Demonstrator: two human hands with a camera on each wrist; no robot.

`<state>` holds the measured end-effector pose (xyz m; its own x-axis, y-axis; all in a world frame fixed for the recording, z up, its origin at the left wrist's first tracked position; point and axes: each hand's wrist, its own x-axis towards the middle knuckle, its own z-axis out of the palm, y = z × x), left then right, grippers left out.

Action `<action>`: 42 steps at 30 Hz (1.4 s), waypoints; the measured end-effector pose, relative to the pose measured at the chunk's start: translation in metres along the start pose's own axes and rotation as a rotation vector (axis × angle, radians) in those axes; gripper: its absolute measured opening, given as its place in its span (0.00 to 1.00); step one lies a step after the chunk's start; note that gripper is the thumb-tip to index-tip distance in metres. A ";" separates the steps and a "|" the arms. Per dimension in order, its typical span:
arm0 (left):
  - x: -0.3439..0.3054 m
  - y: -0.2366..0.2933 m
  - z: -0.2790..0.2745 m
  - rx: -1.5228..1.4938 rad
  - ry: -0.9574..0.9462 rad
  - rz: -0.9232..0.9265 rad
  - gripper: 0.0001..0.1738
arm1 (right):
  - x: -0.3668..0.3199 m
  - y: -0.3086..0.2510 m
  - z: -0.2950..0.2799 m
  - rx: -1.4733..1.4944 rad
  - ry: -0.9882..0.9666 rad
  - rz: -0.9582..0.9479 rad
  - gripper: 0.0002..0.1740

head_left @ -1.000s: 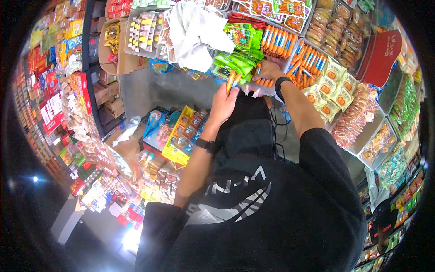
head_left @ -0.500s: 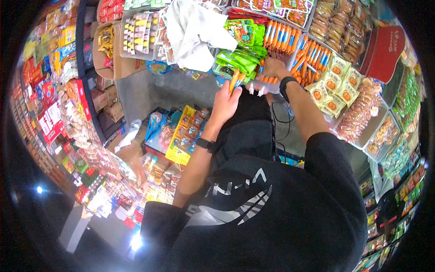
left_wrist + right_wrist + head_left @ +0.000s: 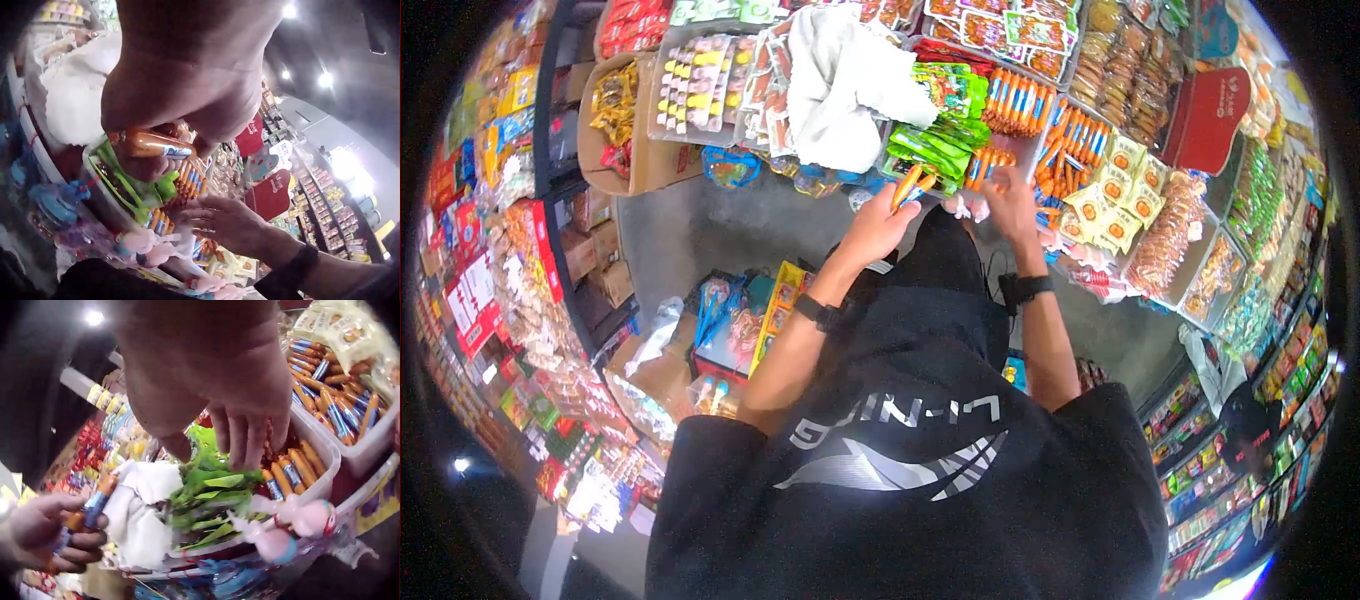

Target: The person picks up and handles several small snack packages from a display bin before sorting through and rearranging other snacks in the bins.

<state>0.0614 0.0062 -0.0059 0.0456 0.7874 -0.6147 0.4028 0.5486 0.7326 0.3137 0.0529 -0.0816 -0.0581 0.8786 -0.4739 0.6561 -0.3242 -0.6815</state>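
My left hand (image 3: 878, 228) grips a few orange-wrapped sausages (image 3: 912, 187) with blue labels, held just in front of the green snack packets (image 3: 925, 150). In the left wrist view, one held sausage (image 3: 147, 142) lies across the curled fingers. My right hand (image 3: 1012, 207) hovers at the near edge of a clear plastic bin, its fingers loosely extended with nothing seen in them. Inside that bin, a short row of sausages (image 3: 299, 469) stands beside the green packets in the right wrist view. Farther back, more sausages (image 3: 1015, 103) are lined up in a row.
Right of the bin, another clear tub holds loose sausages (image 3: 1075, 150), beside cream-coloured packets (image 3: 1118, 195). A white cloth (image 3: 835, 90) covers goods on the left. Pink rabbit-shaped items (image 3: 303, 519) hang at the display's front edge. Cartons and small goods stand on the floor at left.
My right hand has drawn back from inside the bin toward my body, uncovering the near row of sausages. The left hand still holds its sausages, slightly farther left and lower in the view.
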 end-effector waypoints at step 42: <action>0.052 0.009 0.123 -0.223 0.114 -0.171 0.13 | 0.088 0.025 -0.024 -0.591 -0.149 -0.033 0.19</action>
<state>0.1802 0.0176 -0.0676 -0.1136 0.6979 -0.7071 0.1848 0.7141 0.6752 0.3431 0.1303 -0.1265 -0.1627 0.8126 -0.5597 0.9561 -0.0104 -0.2930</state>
